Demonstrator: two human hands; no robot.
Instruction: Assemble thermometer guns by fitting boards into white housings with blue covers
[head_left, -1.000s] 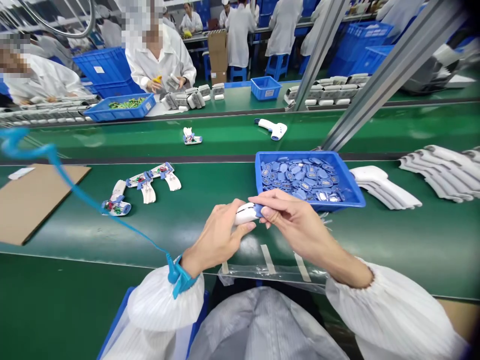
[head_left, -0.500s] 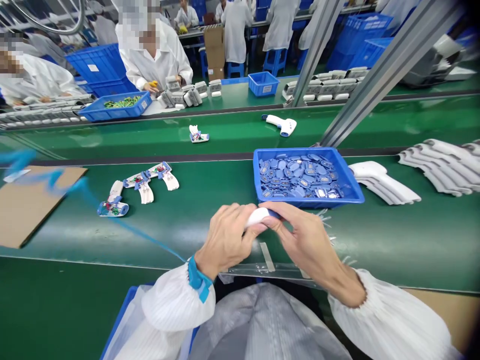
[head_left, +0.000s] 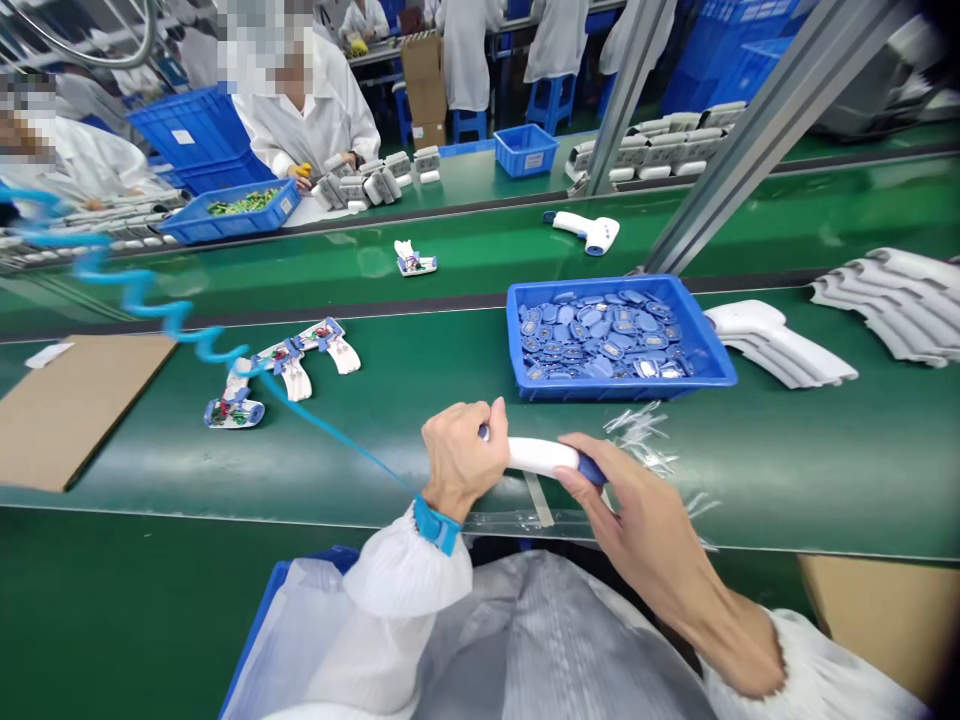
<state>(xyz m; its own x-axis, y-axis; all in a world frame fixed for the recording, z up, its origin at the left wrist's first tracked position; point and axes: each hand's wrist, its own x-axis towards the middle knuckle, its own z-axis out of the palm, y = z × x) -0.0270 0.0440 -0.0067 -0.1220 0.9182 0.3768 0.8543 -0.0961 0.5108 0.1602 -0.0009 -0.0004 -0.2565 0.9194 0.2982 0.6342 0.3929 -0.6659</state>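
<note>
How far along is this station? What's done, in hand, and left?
Done: a white thermometer-shaped unit lies on the far belt. In hand: left hand and right hand hold a white blue-tipped handle piece. Remaining: a blue tray of blue parts and stacked white housings.

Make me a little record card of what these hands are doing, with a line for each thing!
Left hand: the left hand grips the white plastic handle
Right hand: the right hand holds its blue end
Left wrist: blue strap with a coiled blue cord
In front: blue tray of blue plastic parts
Right side: stacked white plastic shells
Left side: circuit boards in white pieces
Surface: green conveyor belt
Nearby person: a co-worker in a white coat
</note>
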